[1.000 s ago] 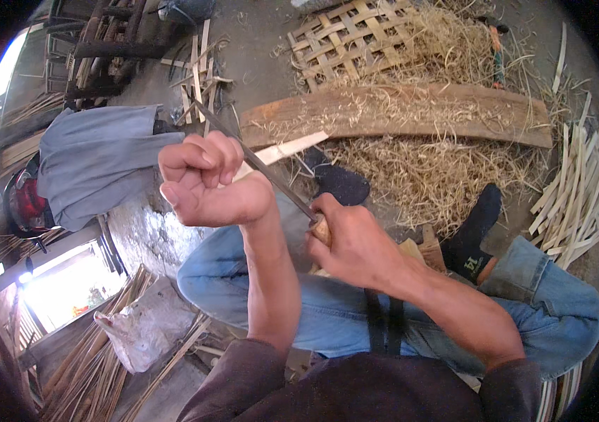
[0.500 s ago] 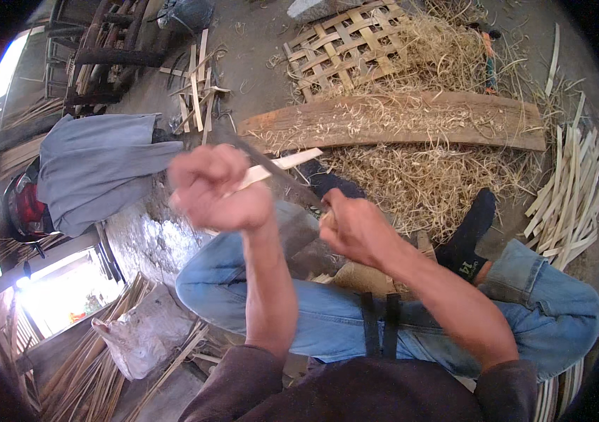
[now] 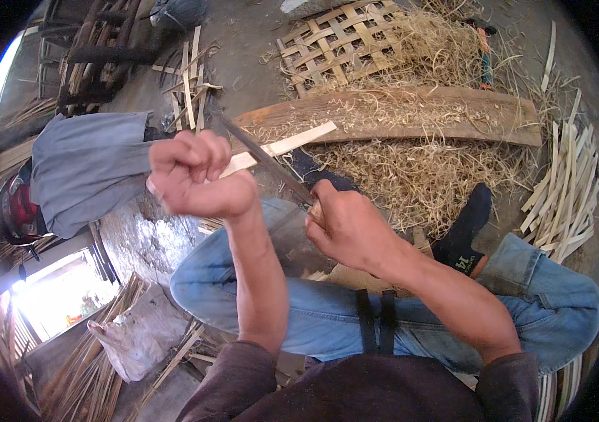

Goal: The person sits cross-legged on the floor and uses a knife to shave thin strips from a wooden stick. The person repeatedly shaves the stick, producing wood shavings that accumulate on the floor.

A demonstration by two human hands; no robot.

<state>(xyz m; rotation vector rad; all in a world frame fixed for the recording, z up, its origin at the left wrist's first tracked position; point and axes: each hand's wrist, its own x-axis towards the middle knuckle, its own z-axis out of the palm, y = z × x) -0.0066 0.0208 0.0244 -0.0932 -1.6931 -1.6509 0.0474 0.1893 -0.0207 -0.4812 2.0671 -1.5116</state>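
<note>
My left hand (image 3: 201,176) is closed on a pale bamboo strip (image 3: 303,141), whose far end sticks out to the right past the knife. In my right hand (image 3: 345,225) is the wooden handle of a long knife (image 3: 264,156). Its dark, narrow blade points up and left, crossing the strip just right of my left fist. The crossing looks like contact, but I cannot tell how deep the edge sits. Both hands are above my bent legs in blue jeans (image 3: 327,320). My left fingers hide the strip's near end.
A curved wooden plank (image 3: 412,112) lies ahead amid curly shavings (image 3: 412,183), with a woven slatted panel (image 3: 341,42) behind it. Pale strips (image 3: 563,190) are heaped at the right. On the left are a grey cloth (image 3: 95,169), a whitish sack (image 3: 137,334) and more strips (image 3: 188,77).
My left hand has shifted a little left and up, and the strip's free end reaches further right and higher. The right hand with the knife has moved slightly left.
</note>
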